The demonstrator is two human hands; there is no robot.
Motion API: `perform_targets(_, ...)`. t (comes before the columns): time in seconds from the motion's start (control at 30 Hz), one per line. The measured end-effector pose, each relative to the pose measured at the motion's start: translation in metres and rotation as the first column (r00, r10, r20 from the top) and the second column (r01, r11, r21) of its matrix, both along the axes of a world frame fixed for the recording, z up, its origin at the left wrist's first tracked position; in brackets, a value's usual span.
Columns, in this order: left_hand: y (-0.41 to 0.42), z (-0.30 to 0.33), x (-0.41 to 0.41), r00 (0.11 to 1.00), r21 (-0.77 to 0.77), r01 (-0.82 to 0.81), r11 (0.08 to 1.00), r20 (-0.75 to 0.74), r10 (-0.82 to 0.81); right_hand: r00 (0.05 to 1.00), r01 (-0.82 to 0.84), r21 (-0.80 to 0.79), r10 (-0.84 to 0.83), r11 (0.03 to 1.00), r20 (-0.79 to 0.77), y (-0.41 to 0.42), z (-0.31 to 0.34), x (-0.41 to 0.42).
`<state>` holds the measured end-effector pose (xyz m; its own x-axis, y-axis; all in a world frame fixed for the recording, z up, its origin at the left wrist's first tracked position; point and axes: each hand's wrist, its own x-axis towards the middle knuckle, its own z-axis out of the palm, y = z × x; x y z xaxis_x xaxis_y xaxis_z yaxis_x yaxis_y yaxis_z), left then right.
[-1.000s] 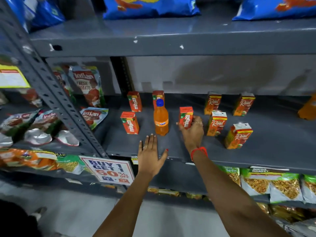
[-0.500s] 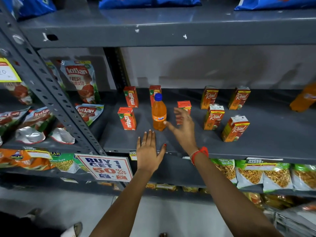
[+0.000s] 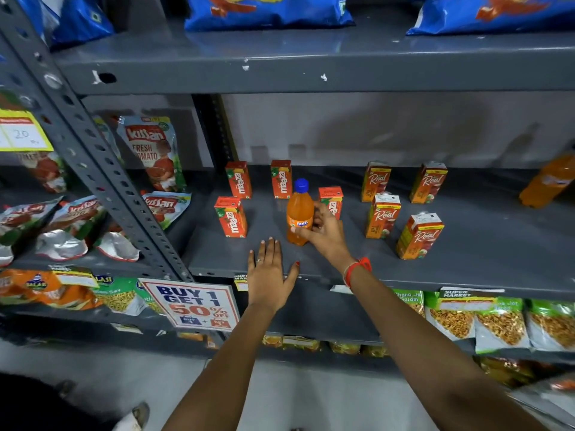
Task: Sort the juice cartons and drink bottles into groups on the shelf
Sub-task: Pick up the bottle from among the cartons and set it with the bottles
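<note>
On the grey middle shelf an orange Fanta bottle with a blue cap stands upright. My right hand is wrapped around its lower half from the right. Several red Maaza cartons stand around it: two at the back, one front left, one just behind my right hand. Several orange Real cartons stand to the right. A second orange bottle leans at the far right. My left hand rests flat on the shelf's front edge, fingers apart.
A slanted perforated steel upright bounds the shelf on the left, with Kissan tomato pouches beyond it. A "Buy 1 Get 1" sign hangs below the front edge. Snack packets fill the lower shelf; blue bags lie above.
My right hand let go of the Maaza carton it held, left it standing on the shelf, and moved left to close around the Fanta bottle. My left hand stayed flat.
</note>
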<state>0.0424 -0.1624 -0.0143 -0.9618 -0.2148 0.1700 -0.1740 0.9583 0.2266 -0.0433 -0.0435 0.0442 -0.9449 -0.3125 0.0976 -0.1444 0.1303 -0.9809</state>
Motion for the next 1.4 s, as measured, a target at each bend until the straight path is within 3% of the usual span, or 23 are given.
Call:
perform_targets(0.2,0.030,-0.001,0.004,1.000,0.018,0.021,1.000,-0.022,-0.021,0.989,0.132,-0.009,-0.133,0.991,-0.061,0.067,-0.010,0.039)
perform_targets(0.43,0.113,0.004,-0.007,0.986,0.051,0.166,0.985,0.017,-0.167,0.954,0.291,0.009,-0.290,0.957,-0.073,0.152,-0.014,0.068)
perform_targets(0.67,0.171,0.002,-0.021,0.992,0.033,0.129,0.991,-0.006,-0.128,0.909,0.400,0.003,-0.396,0.917,-0.132,0.237,-0.017,0.084)
perform_targets(0.83,0.201,0.003,-0.028,0.995,0.043,0.098,0.994,0.007,-0.098,0.854,0.501,-0.037,-0.501,0.865,-0.140,0.303,-0.012,0.060)
perform_targets(1.17,0.206,-0.006,-0.031,0.996,0.030,0.076,0.997,-0.051,-0.074,0.640,0.765,0.017,-0.757,0.644,-0.131,0.410,-0.006,-0.023)
perform_targets(1.4,0.206,-0.008,-0.030,0.995,0.046,0.070,0.996,-0.073,-0.067,0.662,0.743,-0.032,-0.741,0.669,-0.116,0.436,-0.003,-0.038)
